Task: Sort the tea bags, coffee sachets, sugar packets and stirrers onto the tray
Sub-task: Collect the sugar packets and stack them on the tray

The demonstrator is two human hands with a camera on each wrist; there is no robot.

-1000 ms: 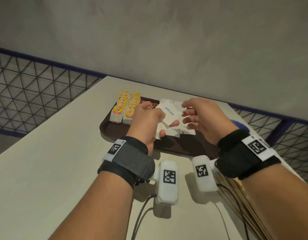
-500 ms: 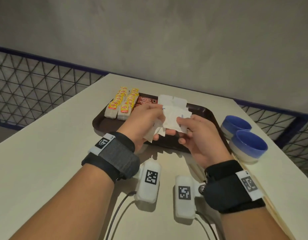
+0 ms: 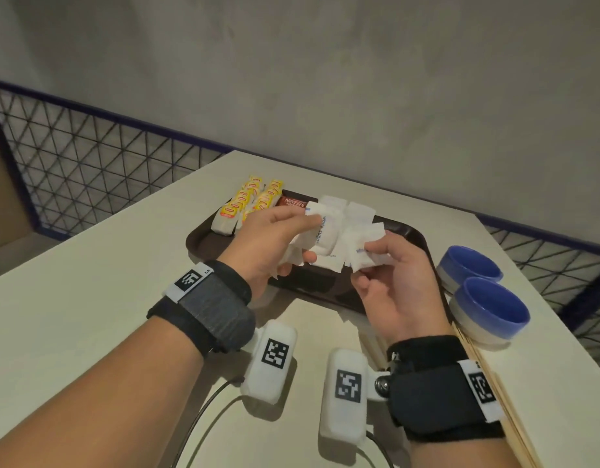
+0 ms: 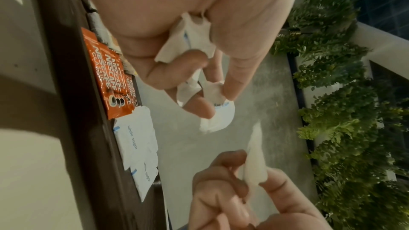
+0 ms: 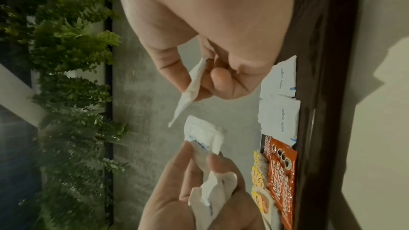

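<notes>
Café-like terrace: table [image 3: 89, 315], mesh railing [image 3: 99, 170], fern wall [image 4: 345, 93].

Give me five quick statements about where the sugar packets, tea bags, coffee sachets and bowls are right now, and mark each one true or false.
1. The left hand holds several white sugar packets. True.
2. The right hand is empty. False: it pinches one sugar packet.
3. The tea bags lie on the bare table beside the tray. False: they sit in rows at the far left end of the brown tray.
4. Orange coffee sachets lie on the tray next to loose sugar packets. True.
5. The two blue bowls stand on the tray. False: they stand on the table, to the right of the tray.
</notes>
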